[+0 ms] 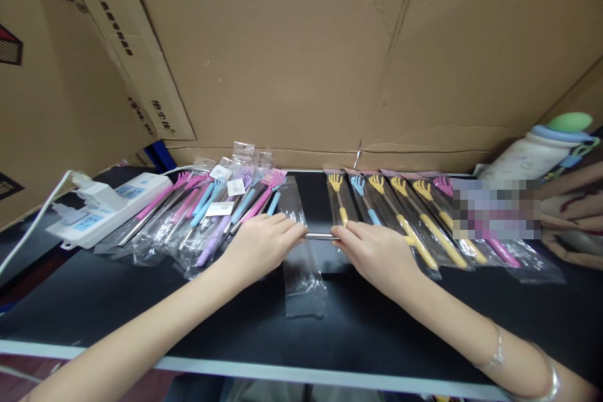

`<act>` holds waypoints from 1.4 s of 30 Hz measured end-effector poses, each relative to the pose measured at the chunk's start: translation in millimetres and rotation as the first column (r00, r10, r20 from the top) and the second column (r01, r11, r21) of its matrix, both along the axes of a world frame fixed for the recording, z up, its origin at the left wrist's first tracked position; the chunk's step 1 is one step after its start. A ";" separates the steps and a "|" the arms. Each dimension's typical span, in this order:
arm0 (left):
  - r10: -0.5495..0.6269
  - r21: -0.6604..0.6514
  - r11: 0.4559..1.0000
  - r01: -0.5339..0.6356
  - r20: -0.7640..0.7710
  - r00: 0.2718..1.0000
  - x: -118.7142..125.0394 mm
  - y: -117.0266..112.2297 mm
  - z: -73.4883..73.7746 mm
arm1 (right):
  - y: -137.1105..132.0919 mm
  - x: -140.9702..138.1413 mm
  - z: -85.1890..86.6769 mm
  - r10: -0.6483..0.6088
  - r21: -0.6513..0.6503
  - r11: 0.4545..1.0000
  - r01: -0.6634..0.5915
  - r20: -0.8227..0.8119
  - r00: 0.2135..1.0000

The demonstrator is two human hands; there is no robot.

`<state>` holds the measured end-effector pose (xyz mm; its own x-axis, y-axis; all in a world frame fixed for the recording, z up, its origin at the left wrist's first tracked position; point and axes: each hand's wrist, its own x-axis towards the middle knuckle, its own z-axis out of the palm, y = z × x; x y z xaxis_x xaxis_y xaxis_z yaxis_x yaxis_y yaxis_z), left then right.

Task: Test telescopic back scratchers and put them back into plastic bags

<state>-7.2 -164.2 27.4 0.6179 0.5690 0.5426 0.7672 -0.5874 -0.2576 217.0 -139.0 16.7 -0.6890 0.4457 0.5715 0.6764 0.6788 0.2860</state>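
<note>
A thin metal rod (pixel 321 236), apparently the shaft of a back scratcher, runs level between my two hands; its ends are hidden. My left hand (pixel 266 242) is closed on its left part, my right hand (pixel 377 254) on its right part. Beneath it a clear plastic sleeve (pixel 305 289) lies flat on the black table (pixel 226 320). To the left is a pile of bagged back scratchers (pixel 214 207) in pink, blue and purple. On the right, bagged yellow back scratchers (pixel 443 239) lie in a row with a blue one (pixel 366 198) and a pink one (pixel 502 251).
A white power strip (pixel 113 207) with plugs and a cable sits at the left. Cardboard walls (pixel 282 63) close off the back and left. At the right stands a pale bottle (pixel 527 157) with a green top, near another person's hand (pixel 575 213).
</note>
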 end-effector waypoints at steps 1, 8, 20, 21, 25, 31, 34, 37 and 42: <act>-0.002 -0.034 0.999 0.002 0.014 1.000 -0.1 -0.7 1.1 | 0.4 0.2 0.0 0.012 -0.009 1.000 -0.012 0.007 1.000; 0.017 -0.095 0.995 -0.015 0.027 0.999 5.2 -3.7 -1.2 | -1.2 0.1 7.7 0.050 0.003 0.999 -0.051 0.057 0.997; 0.105 0.168 0.981 -0.101 -0.015 0.994 -42.3 12.2 30.8 | 33.5 65.7 50.9 -0.017 0.117 0.993 0.009 0.072 0.997; 0.117 0.195 0.975 -0.110 -0.025 0.993 -46.3 13.4 33.9 | 36.7 70.5 53.0 -0.013 0.126 0.992 0.004 0.070 0.997; 0.117 0.222 0.969 -0.106 -0.035 0.993 -49.1 13.3 40.6 | 38.3 73.8 54.5 -0.033 0.109 0.994 0.026 0.060 0.998; 0.182 0.145 0.974 -0.176 -0.028 0.983 -59.0 14.7 41.8 | 39.9 84.9 59.5 -0.114 0.025 0.993 0.113 0.044 0.992; 0.285 0.146 0.949 -0.279 -0.019 0.958 -76.5 17.9 43.5 | 50.8 108.8 68.3 -0.183 0.030 0.983 0.182 0.033 0.982; 0.333 0.171 0.930 -0.324 -0.021 0.943 -86.5 19.2 46.7 | 59.6 126.4 75.0 -0.204 0.058 0.978 0.203 0.030 0.978; 0.329 0.226 0.923 -0.312 -0.037 0.944 -84.6 16.8 53.9 | 60.2 128.2 79.2 -0.150 0.085 0.985 0.149 0.006 0.989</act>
<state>-91.7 -147.5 81.3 0.4640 0.6182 0.6344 0.8797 -0.2379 -0.4117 345.2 -78.8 95.9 -0.6258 0.4947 0.6030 0.7641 0.5438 0.3470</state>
